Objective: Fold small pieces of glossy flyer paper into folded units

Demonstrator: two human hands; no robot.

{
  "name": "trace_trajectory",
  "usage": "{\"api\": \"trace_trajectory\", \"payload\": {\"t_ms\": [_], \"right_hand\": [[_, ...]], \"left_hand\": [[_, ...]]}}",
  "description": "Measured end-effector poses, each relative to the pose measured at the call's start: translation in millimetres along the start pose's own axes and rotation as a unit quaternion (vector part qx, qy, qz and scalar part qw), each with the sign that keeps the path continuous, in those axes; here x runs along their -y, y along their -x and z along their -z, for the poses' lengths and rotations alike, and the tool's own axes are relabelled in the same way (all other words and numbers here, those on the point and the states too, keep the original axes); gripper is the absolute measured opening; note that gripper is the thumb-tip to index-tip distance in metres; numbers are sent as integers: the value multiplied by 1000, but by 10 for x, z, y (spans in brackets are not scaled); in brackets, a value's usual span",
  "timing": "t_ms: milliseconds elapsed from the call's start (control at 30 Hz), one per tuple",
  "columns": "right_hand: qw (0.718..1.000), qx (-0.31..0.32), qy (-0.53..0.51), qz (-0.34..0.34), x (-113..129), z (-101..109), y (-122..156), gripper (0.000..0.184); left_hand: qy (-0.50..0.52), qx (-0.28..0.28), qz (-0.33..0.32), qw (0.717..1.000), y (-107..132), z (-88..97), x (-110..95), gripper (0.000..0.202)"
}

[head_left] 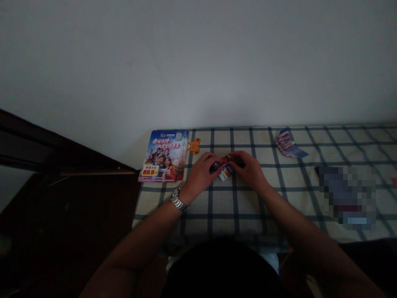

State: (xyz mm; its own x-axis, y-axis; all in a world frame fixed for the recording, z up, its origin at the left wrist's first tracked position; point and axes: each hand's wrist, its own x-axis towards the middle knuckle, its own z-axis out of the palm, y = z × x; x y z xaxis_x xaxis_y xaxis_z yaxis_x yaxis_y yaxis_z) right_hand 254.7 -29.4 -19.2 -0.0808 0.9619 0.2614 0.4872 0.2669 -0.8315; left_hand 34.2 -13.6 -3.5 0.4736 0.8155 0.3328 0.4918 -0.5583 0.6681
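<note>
Dark clothing [223, 269] fills six o'clock; both hands [203, 171] pinch part-folded paper [226, 173]; folded leaflet [287, 144] at two, unfolded stack [164, 155] at ten.

A cloth-covered tabletop [248, 223] is set against a plain, pale wall [198, 62].
The cloth [223, 203] is checked in dark lines; at left, a dark panel [46, 151] is seen slanting, and the floor [89, 223] is sunk in shadow, the room being dimly lit.
</note>
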Motion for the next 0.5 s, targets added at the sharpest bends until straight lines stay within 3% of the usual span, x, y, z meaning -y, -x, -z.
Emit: {"api": "trace_trajectory", "payload": {"t_ms": [167,300,500], "right_hand": [[1000,0,-10,-12,3,15,7,26],[1000,-4,-24,-16,-15,32,19,28],[998,-4,-54,-31,-56,43,12,28]], "left_hand": [[-5,-14,8,1000,6,25,30,21],[-67,-34,17,997,12,60,61,21],[-87,-21,-5,996,12,71,5,21]]}}
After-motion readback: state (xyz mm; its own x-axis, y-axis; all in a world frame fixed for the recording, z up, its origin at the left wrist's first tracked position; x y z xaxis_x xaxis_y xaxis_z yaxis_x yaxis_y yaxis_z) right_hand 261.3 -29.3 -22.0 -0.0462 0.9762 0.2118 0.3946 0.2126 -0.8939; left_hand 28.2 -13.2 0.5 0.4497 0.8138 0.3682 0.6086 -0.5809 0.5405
